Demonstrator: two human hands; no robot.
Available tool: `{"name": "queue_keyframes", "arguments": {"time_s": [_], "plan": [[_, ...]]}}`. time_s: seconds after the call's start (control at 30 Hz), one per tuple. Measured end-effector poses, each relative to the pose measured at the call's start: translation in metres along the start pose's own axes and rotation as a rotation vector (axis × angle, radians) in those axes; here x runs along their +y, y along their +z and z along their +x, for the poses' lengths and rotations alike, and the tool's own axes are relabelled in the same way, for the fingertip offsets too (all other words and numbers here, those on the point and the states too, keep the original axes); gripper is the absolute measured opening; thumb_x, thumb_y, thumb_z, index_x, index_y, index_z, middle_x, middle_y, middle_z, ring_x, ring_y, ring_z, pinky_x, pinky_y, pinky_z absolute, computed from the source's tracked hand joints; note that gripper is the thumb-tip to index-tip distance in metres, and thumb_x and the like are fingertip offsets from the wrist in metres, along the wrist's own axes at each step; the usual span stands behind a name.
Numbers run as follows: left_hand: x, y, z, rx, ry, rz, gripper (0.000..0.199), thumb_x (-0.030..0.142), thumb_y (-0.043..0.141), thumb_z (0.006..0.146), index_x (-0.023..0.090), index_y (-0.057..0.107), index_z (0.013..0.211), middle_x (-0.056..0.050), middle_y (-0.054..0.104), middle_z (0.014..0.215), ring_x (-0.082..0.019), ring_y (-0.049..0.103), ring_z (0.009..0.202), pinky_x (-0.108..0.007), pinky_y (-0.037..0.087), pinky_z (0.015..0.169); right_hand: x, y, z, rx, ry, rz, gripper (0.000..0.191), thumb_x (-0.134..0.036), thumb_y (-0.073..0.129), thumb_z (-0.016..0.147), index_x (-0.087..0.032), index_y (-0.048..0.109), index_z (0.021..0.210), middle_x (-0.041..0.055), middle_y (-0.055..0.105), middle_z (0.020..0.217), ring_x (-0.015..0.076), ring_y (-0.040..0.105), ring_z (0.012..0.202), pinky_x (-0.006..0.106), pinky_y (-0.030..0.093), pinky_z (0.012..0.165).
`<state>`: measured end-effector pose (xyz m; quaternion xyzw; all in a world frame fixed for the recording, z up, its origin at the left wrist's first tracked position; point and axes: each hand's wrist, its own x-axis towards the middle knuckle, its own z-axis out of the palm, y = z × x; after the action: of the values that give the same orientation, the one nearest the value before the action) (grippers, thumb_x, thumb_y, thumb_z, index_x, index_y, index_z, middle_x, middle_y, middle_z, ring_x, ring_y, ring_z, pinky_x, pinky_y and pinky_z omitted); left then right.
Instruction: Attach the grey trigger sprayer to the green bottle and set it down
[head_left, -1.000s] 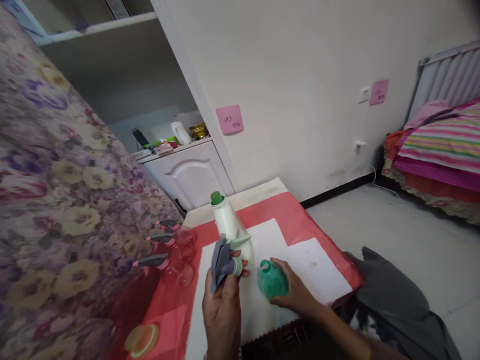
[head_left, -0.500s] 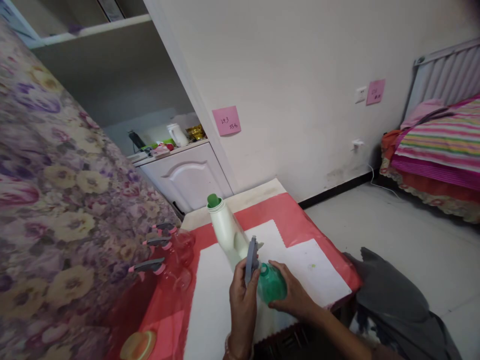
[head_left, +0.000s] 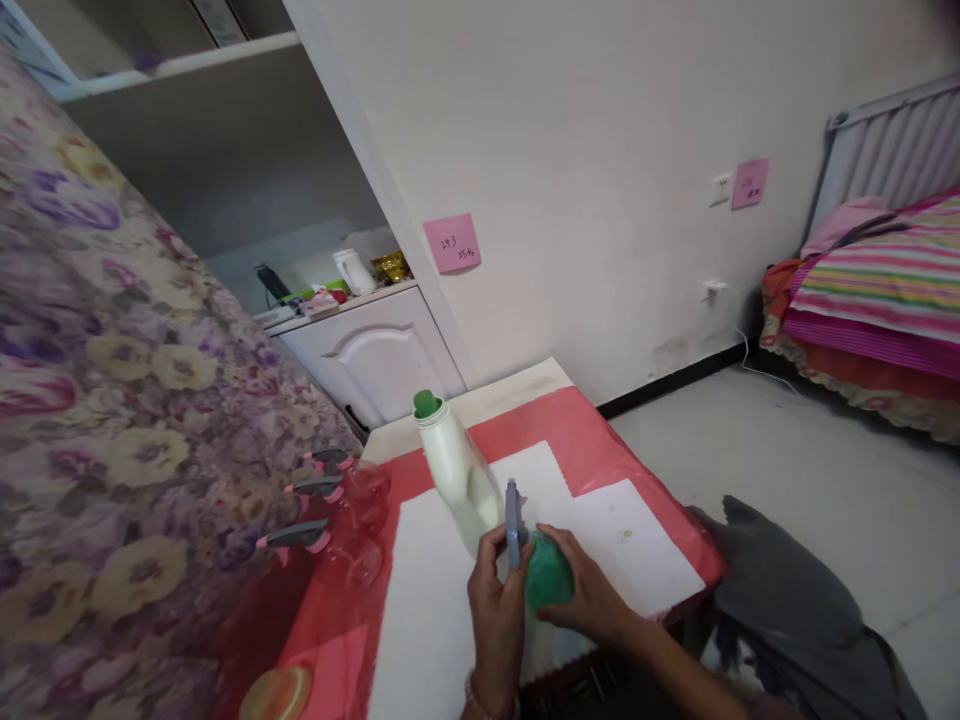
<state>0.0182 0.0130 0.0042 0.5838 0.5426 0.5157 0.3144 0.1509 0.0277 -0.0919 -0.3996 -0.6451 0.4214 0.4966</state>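
Note:
My left hand (head_left: 501,590) grips a grey trigger spray head (head_left: 513,522), its fingers wrapped round the upper part. Right beside it, my right hand (head_left: 581,590) is closed round a green spray bottle (head_left: 548,578) above the white sheet. The spray head is at the neck of that bottle; my left fingers hide whether it is threaded on. Just behind my hands stands a large pale-green jug (head_left: 456,460) with a green spout in its open mouth. To the left are several clear spray bottles (head_left: 352,550) with grey and pink trigger heads.
White paper (head_left: 427,610) lies over a red cloth (head_left: 540,410) on the table. A round lid (head_left: 276,692) sits at the near left edge. A floral curtain (head_left: 135,400) hangs on the left. Dark grey fabric (head_left: 795,580) lies right of the table, and a bed (head_left: 877,300) stands farther off.
My left hand has moved right with the spray head, bringing it against the green bottle's neck. The neck, visible before, is now covered. My right hand has kept its hold.

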Motion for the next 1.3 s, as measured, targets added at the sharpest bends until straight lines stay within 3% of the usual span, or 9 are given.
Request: {"name": "queue_keyframes", "arguments": {"time_s": [0.37, 0.6, 0.73, 0.83, 0.93, 1.07, 1.3], "plan": [[-0.007, 0.003, -0.002, 0.051, -0.001, -0.045, 0.024, 0.037, 0.069, 0.078, 0.019, 0.063, 0.094, -0.005, 0.07, 0.092, -0.023, 0.065, 0.09, -0.036, 0.051, 0.083, -0.006, -0.001, -0.001, 0.001, 0.006, -0.014, 0.096, -0.011, 0.079, 0.049, -0.024, 0.041, 0.136, 0.0099, 0.05, 0.132, 0.0318, 0.048, 0.124, 0.047, 0.039, 0.105], [-0.009, -0.005, 0.002, -0.041, -0.002, -0.119, 0.022, 0.035, 0.069, 0.078, 0.019, 0.064, 0.092, -0.004, 0.07, 0.09, -0.022, 0.064, 0.089, -0.032, 0.051, 0.082, 0.005, 0.001, -0.003, -0.011, -0.016, 0.007, 0.096, -0.017, 0.08, 0.053, -0.025, 0.037, 0.139, 0.0099, 0.048, 0.136, 0.032, 0.046, 0.127, 0.049, 0.036, 0.108], [-0.007, -0.007, 0.002, -0.054, 0.004, -0.086, 0.019, 0.033, 0.068, 0.078, 0.02, 0.065, 0.091, -0.003, 0.07, 0.089, -0.021, 0.064, 0.087, -0.031, 0.05, 0.081, -0.002, -0.001, -0.004, -0.029, 0.023, 0.05, 0.095, -0.024, 0.081, 0.056, -0.022, 0.037, 0.139, 0.0119, 0.047, 0.138, 0.0331, 0.044, 0.129, 0.05, 0.034, 0.11], [-0.004, -0.006, 0.0, -0.052, 0.017, -0.087, 0.018, 0.032, 0.067, 0.079, 0.02, 0.066, 0.093, -0.004, 0.071, 0.093, -0.022, 0.064, 0.09, -0.032, 0.05, 0.083, -0.016, -0.008, -0.003, -0.002, -0.03, 0.092, 0.075, -0.036, 0.074, 0.069, -0.022, 0.042, 0.136, 0.0122, 0.048, 0.136, 0.0323, 0.044, 0.129, 0.049, 0.033, 0.11], [-0.004, -0.004, -0.003, -0.032, 0.043, -0.068, 0.017, 0.029, 0.066, 0.079, 0.021, 0.066, 0.094, -0.004, 0.071, 0.093, -0.023, 0.065, 0.092, -0.034, 0.049, 0.085, -0.036, -0.014, 0.005, 0.067, -0.105, 0.086, 0.045, -0.039, 0.061, 0.083, -0.026, 0.054, 0.126, 0.0091, 0.055, 0.124, 0.0286, 0.051, 0.119, 0.045, 0.041, 0.103], [-0.005, -0.003, -0.006, 0.003, 0.075, -0.042, 0.02, 0.019, 0.063, 0.075, 0.022, 0.067, 0.095, -0.004, 0.071, 0.095, -0.024, 0.065, 0.093, -0.034, 0.049, 0.087, -0.062, -0.013, 0.02, 0.087, -0.118, 0.05, 0.029, -0.029, 0.066, 0.078, -0.027, 0.065, 0.107, 0.005, 0.058, 0.101, 0.0243, 0.056, 0.095, 0.038, 0.048, 0.086], [-0.003, -0.007, -0.011, -0.006, 0.082, 0.05, 0.026, 0.014, 0.062, 0.074, 0.023, 0.066, 0.098, -0.004, 0.071, 0.099, -0.024, 0.065, 0.096, -0.035, 0.05, 0.087, -0.081, -0.015, 0.037, 0.005, -0.085, 0.015, 0.019, -0.015, 0.068, 0.071, -0.025, 0.071, 0.086, 0.0013, 0.057, 0.084, 0.0213, 0.055, 0.082, 0.033, 0.044, 0.075]]}}
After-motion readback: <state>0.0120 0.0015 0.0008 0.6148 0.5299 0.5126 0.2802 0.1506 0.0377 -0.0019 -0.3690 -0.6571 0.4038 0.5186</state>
